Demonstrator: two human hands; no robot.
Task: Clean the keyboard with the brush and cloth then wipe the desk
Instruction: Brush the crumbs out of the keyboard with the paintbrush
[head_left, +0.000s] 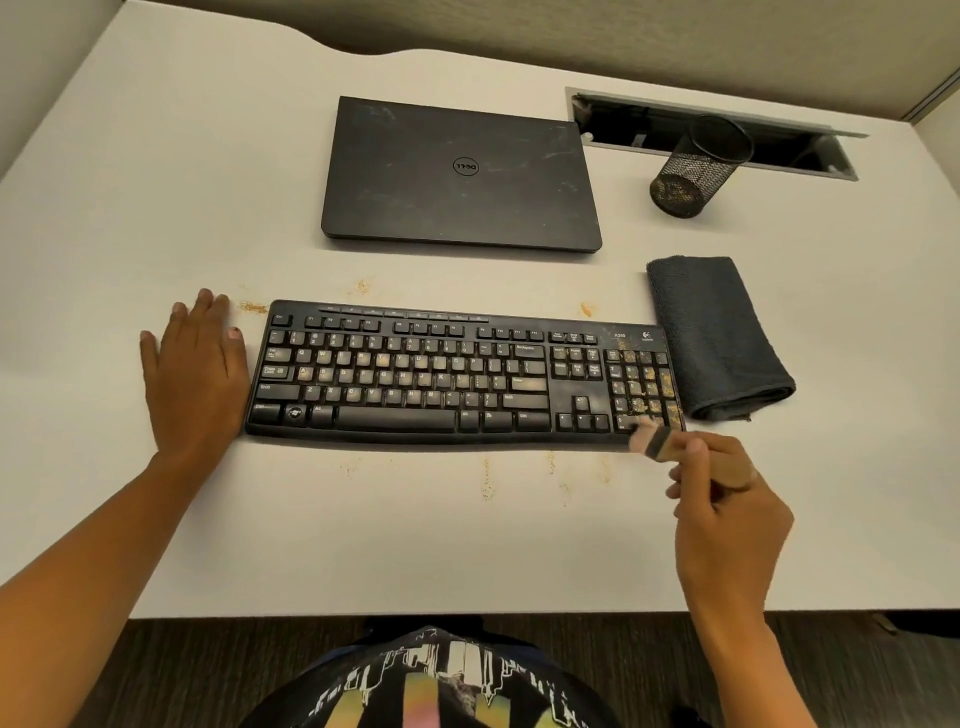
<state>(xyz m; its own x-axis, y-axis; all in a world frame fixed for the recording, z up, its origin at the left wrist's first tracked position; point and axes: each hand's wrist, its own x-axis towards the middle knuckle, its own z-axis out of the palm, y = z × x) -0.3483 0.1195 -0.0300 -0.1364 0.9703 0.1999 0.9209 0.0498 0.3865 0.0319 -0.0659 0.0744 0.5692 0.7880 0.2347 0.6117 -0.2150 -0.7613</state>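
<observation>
Black T-shirt with pale printed pattern (447, 680): lowest edge of view, at the near desk edge.

Right hand (727, 519): over the desk front, right of centre. Fingers curled round the wooden handle of a small flat paintbrush with pale bristles and a dark ferrule (652, 439). The bristles are blurred and meet the near right corner of the keyboard, at the number pad.

Left hand (195, 374): palm down on the desk, fingers straight and slightly spread, thumb nearest the keyboard's left end. Whether it touches the keyboard cannot be told.

Black full-size plastic keyboard (415, 379): flat, centre of desk; keys dusty, with orange-tan crumbs thick over the number pad.

Dark grey folded towelling cloth (717, 338): just beside the keyboard's right end, lying free.

White desk top (156, 182): scattered orange-tan crumbs (253, 307) behind and in front of the keyboard.

Closed black laptop with smudged lid (457, 176): behind the keyboard.

Black wire-mesh pen cup (696, 166): right of the laptop, in front of an open rectangular cable slot (613, 124).
</observation>
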